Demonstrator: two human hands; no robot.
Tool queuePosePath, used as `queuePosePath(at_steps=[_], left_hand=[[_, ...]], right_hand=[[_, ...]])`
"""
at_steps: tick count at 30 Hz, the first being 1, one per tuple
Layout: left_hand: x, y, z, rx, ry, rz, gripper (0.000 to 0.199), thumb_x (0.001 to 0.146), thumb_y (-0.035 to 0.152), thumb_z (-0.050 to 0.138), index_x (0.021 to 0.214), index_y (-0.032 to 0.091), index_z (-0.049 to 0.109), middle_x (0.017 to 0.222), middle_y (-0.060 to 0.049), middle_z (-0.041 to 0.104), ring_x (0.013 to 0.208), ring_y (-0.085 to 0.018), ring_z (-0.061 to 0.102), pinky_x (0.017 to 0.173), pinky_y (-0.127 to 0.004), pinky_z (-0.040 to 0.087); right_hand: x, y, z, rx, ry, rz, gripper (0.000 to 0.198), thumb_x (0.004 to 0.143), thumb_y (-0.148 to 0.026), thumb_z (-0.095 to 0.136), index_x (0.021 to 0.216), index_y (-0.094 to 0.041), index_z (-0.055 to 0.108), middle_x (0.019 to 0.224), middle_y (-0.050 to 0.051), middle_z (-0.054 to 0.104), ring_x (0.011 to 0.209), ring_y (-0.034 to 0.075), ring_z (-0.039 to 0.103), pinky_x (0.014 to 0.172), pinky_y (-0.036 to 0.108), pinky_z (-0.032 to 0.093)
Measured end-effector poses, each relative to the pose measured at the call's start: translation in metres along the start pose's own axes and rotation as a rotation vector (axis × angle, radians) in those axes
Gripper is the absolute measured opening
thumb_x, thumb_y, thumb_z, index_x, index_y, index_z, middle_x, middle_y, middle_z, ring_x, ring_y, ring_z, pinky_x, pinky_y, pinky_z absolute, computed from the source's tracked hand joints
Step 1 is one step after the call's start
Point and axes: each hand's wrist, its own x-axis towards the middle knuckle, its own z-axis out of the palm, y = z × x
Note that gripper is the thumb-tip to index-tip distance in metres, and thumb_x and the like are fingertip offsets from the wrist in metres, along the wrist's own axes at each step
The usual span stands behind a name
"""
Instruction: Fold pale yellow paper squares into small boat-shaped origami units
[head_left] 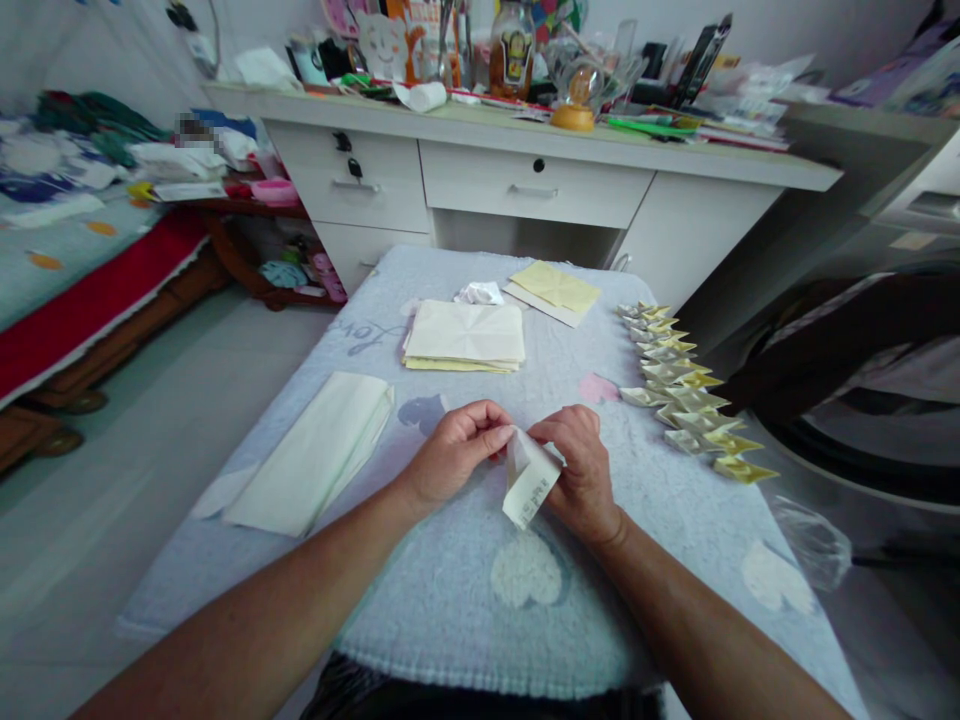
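Observation:
A partly folded piece of white paper [531, 480], with small dark print near its lower edge, is held up above the cloth-covered table. My left hand [469, 445] pinches its upper left corner between thumb and fingers. On its right side, my right hand [581, 465] is closed on the same paper, with some fingertips hidden behind it. Beyond my hands lies a stack of creased white and yellow sheets [466, 332]. Rows of small folded paper boats [675, 375] stand along the table's right side. To the left rests a long folded bundle of white paper [315, 455].
A yellow sheet over a white one [555, 290] and a crumpled white scrap [480, 293] lie at the far side. Behind stands a white desk [536, 190] crowded with jars and stationery. A bed [90, 260] is at left, a washing machine [919, 205] at right.

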Motion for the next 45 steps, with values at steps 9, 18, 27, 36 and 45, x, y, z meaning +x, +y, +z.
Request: queuePosePath(at_steps=[9, 18, 27, 36, 45], left_hand=[[0.003, -0.001, -0.004, 0.009, 0.23, 0.061, 0.014, 0.082, 0.03, 0.065, 0.081, 0.016, 0.062, 0.061, 0.004, 0.052, 0.055, -0.007, 0.044, 0.053, -0.019, 0.035], [0.004, 0.001, -0.006, -0.035, 0.307, 0.205, 0.014, 0.083, 0.029, 0.066, 0.085, 0.015, 0.063, 0.074, -0.001, 0.067, 0.067, -0.011, 0.062, 0.067, -0.022, 0.051], [0.001, -0.002, -0.004, 0.01, 0.219, 0.205, 0.012, 0.084, 0.027, 0.065, 0.086, 0.015, 0.063, 0.079, -0.001, 0.066, 0.071, -0.01, 0.064, 0.072, -0.022, 0.053], [-0.005, -0.005, -0.001, 0.443, 0.153, 0.394, 0.02, 0.084, 0.022, 0.064, 0.104, 0.018, 0.066, 0.097, -0.005, 0.068, 0.084, -0.013, 0.064, 0.079, -0.025, 0.053], [-0.002, -0.006, -0.001, 0.523, 0.157, 0.472, 0.019, 0.085, 0.017, 0.063, 0.103, 0.018, 0.068, 0.092, -0.004, 0.068, 0.083, -0.013, 0.064, 0.073, -0.023, 0.053]], right_hand=[[0.005, -0.005, -0.008, 0.14, 0.053, 0.089, 0.048, 0.076, -0.022, 0.056, 0.124, -0.022, 0.048, 0.114, 0.01, 0.046, 0.109, 0.027, 0.045, 0.091, 0.046, 0.037], [0.005, 0.002, 0.002, 1.076, -0.083, 0.747, 0.021, 0.087, -0.039, 0.056, 0.085, -0.019, 0.062, 0.066, -0.001, 0.048, 0.058, 0.011, 0.041, 0.055, 0.024, 0.034], [0.007, -0.002, 0.0, 0.998, -0.136, 0.533, 0.027, 0.078, -0.036, 0.071, 0.104, -0.028, 0.072, 0.102, 0.003, 0.055, 0.099, 0.02, 0.049, 0.092, 0.032, 0.038], [0.001, 0.006, 0.008, 1.005, -0.118, 0.614, 0.013, 0.081, -0.031, 0.07, 0.093, -0.029, 0.075, 0.101, 0.001, 0.063, 0.097, 0.018, 0.056, 0.094, 0.034, 0.039], [-0.007, 0.013, 0.011, 1.204, -0.199, 0.74, 0.016, 0.078, -0.031, 0.074, 0.092, -0.026, 0.075, 0.081, -0.002, 0.07, 0.069, 0.011, 0.055, 0.071, 0.025, 0.041]])
